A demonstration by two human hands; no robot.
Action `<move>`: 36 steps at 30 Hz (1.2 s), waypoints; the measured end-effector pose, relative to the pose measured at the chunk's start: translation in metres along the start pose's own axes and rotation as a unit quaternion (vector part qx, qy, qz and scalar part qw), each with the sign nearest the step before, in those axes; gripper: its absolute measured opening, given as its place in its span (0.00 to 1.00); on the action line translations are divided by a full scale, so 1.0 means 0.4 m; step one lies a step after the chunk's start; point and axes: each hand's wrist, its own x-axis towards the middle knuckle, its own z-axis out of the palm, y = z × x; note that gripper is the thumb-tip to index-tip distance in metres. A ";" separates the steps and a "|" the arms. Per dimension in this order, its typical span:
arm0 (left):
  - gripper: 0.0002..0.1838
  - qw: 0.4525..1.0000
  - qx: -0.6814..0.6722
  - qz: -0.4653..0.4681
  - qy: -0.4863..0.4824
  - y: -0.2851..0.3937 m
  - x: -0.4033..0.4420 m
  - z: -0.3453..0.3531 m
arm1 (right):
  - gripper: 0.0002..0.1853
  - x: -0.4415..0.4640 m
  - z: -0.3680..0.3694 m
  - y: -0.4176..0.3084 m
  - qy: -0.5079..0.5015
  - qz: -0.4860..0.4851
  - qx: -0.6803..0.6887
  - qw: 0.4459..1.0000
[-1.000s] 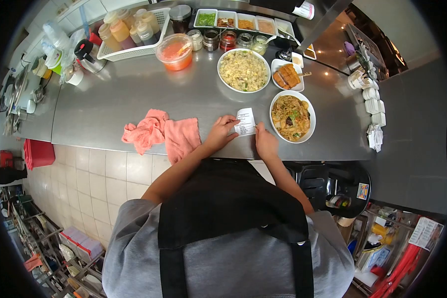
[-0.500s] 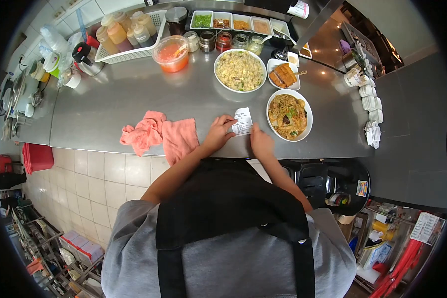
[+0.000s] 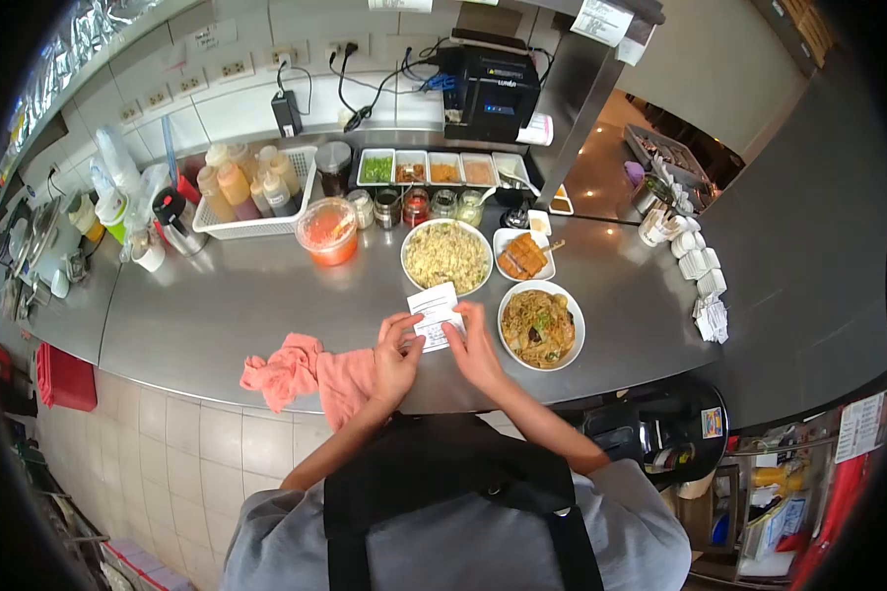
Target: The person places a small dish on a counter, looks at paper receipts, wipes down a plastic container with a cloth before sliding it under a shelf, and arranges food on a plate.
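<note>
A white printed slip of paper (image 3: pixel 437 313) is raised between both hands, in front of the fried rice bowl. My left hand (image 3: pixel 396 357) grips its left edge with thumb and fingers. On its right edge, my right hand (image 3: pixel 473 347) is closed in a pinch. The white bowl of fried rice (image 3: pixel 447 256) stands just behind the slip. To the right of my right hand is a white bowl of noodles (image 3: pixel 539 327). Sliced golden fried food (image 3: pixel 522 256) lies on a small white dish behind that bowl. A pink cloth (image 3: pixel 310 374) lies left of my left hand.
Squeeze bottles fill a white basket (image 3: pixel 256 225) at the back left, beside a tub of orange-red food (image 3: pixel 327 232). Small jars (image 3: pixel 416 207) and topping trays (image 3: pixel 443 169) line the back. A black printer (image 3: pixel 493 94) stands above them. A red bin (image 3: pixel 67 376) is at lower left.
The view has tilted up, showing the wall and printer. Both hands have lifted the slip off the counter, and my right hand, beside it before, now holds its right edge.
</note>
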 end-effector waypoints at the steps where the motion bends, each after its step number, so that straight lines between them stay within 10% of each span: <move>1: 0.20 0.999 -0.034 0.019 0.008 0.033 0.010 0.010 | 0.13 0.040 -0.010 -0.019 -0.025 -0.009 0.022 0.999; 6: 0.21 0.991 -0.070 0.100 0.058 0.147 0.035 -0.036 | 0.09 0.458 -0.226 -0.167 0.223 -0.277 -0.068 0.932; 7: 0.21 0.990 -0.070 0.104 0.066 0.146 0.026 -0.076 | 0.10 0.542 -0.271 -0.194 0.250 -0.198 0.019 0.948; 10: 0.18 0.949 0.008 -0.037 -0.312 0.229 -0.043 -0.192 | 0.11 0.751 -0.396 -0.289 0.351 -0.316 0.061 0.879; 13: 0.21 0.869 0.004 0.022 -0.494 0.196 -0.160 -0.202 | 0.12 0.856 -0.434 -0.317 0.363 -0.245 -0.022 0.899; 21: 0.26 0.826 -0.120 -0.042 -0.549 0.138 -0.298 -0.226 | 0.11 0.983 -0.426 -0.318 0.369 -0.320 0.084 0.869; 23: 0.28 0.841 -0.132 -0.052 -0.522 0.138 -0.308 -0.225 | 0.13 0.901 -0.395 -0.355 0.477 -0.362 -0.104 0.794; 25: 0.29 0.873 -0.144 -0.071 -0.460 0.143 -0.320 -0.216 | 0.13 0.799 -0.311 -0.405 0.442 -0.331 -0.037 0.833; 31: 0.28 0.981 -0.073 -0.181 0.008 0.142 -0.346 -0.214 | 0.09 0.498 0.148 -0.331 0.087 -0.375 0.100 0.917; 36: 0.20 0.920 -0.116 -0.169 0.334 0.004 -0.486 -0.229 | 0.20 0.074 0.477 -0.105 -0.378 -0.302 0.011 0.875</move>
